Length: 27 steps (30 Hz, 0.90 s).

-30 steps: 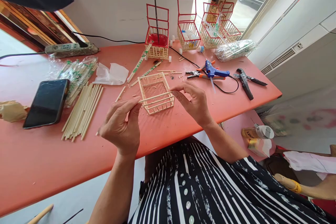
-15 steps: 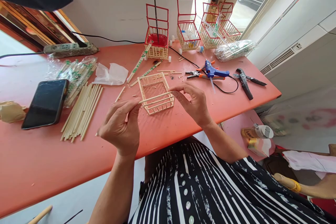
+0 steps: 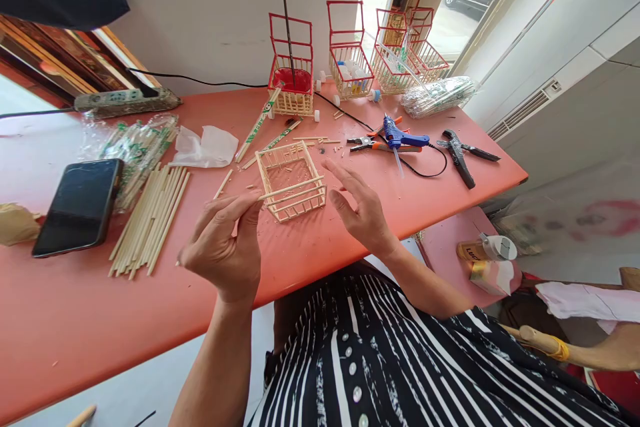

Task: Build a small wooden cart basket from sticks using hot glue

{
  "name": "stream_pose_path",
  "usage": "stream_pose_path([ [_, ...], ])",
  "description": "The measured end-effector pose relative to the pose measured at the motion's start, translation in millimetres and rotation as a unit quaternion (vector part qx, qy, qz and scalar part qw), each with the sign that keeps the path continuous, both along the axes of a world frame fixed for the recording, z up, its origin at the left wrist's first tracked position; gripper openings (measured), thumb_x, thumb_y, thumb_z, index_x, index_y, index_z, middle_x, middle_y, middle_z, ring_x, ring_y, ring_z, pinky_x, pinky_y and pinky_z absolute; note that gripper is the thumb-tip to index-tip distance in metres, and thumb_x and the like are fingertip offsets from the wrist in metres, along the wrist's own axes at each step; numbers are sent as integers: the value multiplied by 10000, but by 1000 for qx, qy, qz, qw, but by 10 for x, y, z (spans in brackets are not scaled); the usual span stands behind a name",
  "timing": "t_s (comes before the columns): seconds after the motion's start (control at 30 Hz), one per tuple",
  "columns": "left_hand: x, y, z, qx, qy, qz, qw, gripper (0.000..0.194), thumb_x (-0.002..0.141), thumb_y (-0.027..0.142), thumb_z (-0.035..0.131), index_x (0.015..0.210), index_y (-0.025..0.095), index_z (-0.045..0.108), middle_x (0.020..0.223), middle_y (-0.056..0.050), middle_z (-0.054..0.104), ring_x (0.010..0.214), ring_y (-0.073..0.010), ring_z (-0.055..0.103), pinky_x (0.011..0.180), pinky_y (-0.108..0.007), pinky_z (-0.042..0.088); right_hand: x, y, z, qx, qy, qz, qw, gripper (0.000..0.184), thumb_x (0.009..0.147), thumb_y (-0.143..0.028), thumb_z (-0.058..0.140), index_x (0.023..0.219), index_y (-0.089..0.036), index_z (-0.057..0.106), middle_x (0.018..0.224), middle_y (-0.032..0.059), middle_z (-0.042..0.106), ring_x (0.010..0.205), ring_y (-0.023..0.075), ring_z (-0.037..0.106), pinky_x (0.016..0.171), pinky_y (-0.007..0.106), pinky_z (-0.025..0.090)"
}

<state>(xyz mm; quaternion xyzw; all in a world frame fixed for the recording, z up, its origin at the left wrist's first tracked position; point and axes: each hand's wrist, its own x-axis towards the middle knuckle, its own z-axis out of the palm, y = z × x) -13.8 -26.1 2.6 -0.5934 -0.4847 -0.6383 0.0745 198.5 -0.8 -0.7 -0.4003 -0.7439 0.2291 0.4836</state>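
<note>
My left hand (image 3: pixel 223 247) hovers over the red table (image 3: pixel 75 320), thumb and fingers pinched on the near end of a thin wooden stick (image 3: pixel 290 187) that reaches across the small bare-wood basket (image 3: pixel 291 180). A second short stick pokes out below that hand. My right hand (image 3: pixel 360 203) is raised just right of the basket, fingers stretched out and apart, holding nothing and not touching the stick.
A pile of wooden sticks (image 3: pixel 147 220), a black phone (image 3: pixel 77 205) and plastic wrappers lie to the left. Red-framed baskets (image 3: pixel 293 73) stand along the wall. A blue glue gun (image 3: pixel 400 137), pliers (image 3: pixel 367 143) and cutters (image 3: pixel 460 157) lie to the right.
My right hand has let go of the stick's far end and opened, drawing slightly back. The left hand keeps its pinch. The view has shifted a little.
</note>
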Motion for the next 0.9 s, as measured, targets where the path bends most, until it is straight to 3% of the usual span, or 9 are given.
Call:
stream_pose_path([
  [0.2, -1, 4, 7, -6, 9, 5, 1000, 21, 891, 203, 816, 907, 215, 820, 806, -14, 798, 755, -177, 752, 742, -327, 580, -67, -86, -81, 1, -27, 20, 999, 587, 1086, -312, 501, 1659, -254, 387, 1661, 136, 493, 1568, 245, 443, 1293, 475, 398],
  [0.47, 12, 20, 5, 6, 3, -2, 1000, 46, 877, 175, 819, 894, 217, 826, 800, -19, 801, 756, -181, 758, 743, -330, 592, -44, -100, -86, 3, -32, 14, 999, 602, 1086, -347, 510, 1662, -238, 377, 1676, 142, 468, 1581, 246, 423, 1316, 486, 366],
  [0.7, 16, 19, 11, -6, -8, 9, 1000, 18, 862, 205, 837, 865, 221, 828, 787, -19, 800, 733, -183, 751, 710, -327, 580, -20, -121, -115, -7, -39, 11, 999, 596, 1079, -369, 525, 1649, -249, 399, 1662, 141, 487, 1565, 257, 445, 1291, 485, 404],
  [0.9, 1, 15, -14, -31, -1, 34, 999, 79, 892, 286, 814, 846, 223, 817, 775, -17, 804, 734, -188, 750, 700, -334, 576, -46, 33, 100, 55, -11, -6, 998, 455, 1078, -372, 557, 1528, -313, 548, 1496, 93, 645, 1412, 250, 575, 1178, 473, 498],
])
